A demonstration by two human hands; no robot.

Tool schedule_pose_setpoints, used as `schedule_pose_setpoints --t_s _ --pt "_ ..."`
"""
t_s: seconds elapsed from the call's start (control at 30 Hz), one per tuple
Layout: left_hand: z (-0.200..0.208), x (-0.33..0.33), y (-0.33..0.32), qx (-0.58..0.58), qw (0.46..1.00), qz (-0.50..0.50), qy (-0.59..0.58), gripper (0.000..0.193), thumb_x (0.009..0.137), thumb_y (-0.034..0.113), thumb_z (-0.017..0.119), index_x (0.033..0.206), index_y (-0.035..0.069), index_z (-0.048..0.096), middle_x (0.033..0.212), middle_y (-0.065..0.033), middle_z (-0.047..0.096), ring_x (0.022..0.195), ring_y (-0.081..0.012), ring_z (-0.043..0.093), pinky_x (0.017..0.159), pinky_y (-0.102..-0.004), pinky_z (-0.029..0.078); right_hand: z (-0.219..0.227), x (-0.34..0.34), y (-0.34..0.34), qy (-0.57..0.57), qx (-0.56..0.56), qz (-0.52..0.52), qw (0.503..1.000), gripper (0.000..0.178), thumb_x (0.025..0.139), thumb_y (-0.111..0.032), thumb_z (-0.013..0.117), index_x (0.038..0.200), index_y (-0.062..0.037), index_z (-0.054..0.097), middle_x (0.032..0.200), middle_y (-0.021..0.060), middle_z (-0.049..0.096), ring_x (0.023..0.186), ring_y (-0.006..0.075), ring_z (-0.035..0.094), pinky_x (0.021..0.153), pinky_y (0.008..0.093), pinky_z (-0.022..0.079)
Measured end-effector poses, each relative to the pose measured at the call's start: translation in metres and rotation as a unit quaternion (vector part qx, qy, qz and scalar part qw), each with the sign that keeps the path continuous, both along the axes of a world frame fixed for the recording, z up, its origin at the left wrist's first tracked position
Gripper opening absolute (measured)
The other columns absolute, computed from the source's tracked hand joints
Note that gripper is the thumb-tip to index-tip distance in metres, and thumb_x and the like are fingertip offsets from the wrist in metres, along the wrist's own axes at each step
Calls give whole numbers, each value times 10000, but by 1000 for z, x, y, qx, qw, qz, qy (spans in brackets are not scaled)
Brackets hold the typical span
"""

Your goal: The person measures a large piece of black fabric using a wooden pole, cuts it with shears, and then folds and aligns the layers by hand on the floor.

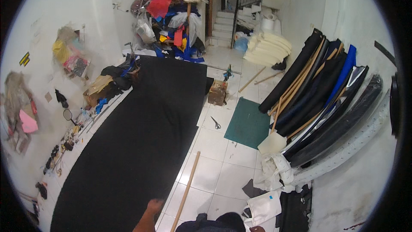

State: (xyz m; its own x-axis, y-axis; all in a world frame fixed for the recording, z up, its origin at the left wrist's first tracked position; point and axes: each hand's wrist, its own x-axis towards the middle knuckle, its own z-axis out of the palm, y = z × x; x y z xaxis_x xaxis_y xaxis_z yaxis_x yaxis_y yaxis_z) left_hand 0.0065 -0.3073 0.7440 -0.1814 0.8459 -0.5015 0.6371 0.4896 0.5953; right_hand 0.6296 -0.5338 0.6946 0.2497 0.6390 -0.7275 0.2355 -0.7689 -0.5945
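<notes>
I find the cloth (133, 146) spread along the floor's (211, 178) left edge, creases remaining. Left hand (154, 207), blurred, at its right edge; right hand (257, 229) beside the bag (265, 206). Opening and hold: cannot tell.

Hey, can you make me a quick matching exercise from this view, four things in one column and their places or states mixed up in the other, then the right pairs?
Things:
1. left hand
2. scissors
3. white bag
4. nearest wooden pole

Places or states:
A. on the tiles, between the black fabric and the green mat
B. light brown, long and straight
C. blurred, near the black fabric's lower right edge
D. just above the right hand in the picture

Right pairs: 1-C, 2-A, 3-D, 4-B
</notes>
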Motion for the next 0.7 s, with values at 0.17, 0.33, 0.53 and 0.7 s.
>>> schedule_pose_setpoints --t_s 0.17,0.33,0.53,0.7 --pt "56 65 187 111 982 120 -97 434 844 382 641 1063 13 707 1053 -203 703 1029 -311 669 898 -381 498 27 25 115 6 -99 1 995 292 901 -309 647 1086 -82 654 788 72 662 626 189 620 509 337 486" --pt "3 116 243 -63 996 65 14 398 883 391 598 1071 61 718 1090 -195 693 1027 -345 663 912 -413 499 42 112 262 -31 -120 -15 992 254 892 -271 655 1041 -65 652 762 84 657 598 179 620 488 329 483" --pt "-70 164 189 -232 960 -148 57 373 970 409 455 1151 172 678 765 -76 702 637 -238 661 633 -410 534 34 236 514 -99 -36 51 993 210 882 -225 664 987 -45 651 731 97 651 564 167 620 463 319 479" --pt "-51 188 195 -384 893 203 -117 306 982 325 481 1156 154 667 818 -74 685 643 -196 639 620 -357 535 64 244 753 -162 113 10 980 295 844 -248 719 958 10 633 711 122 657 573 193 629 538 349 512"
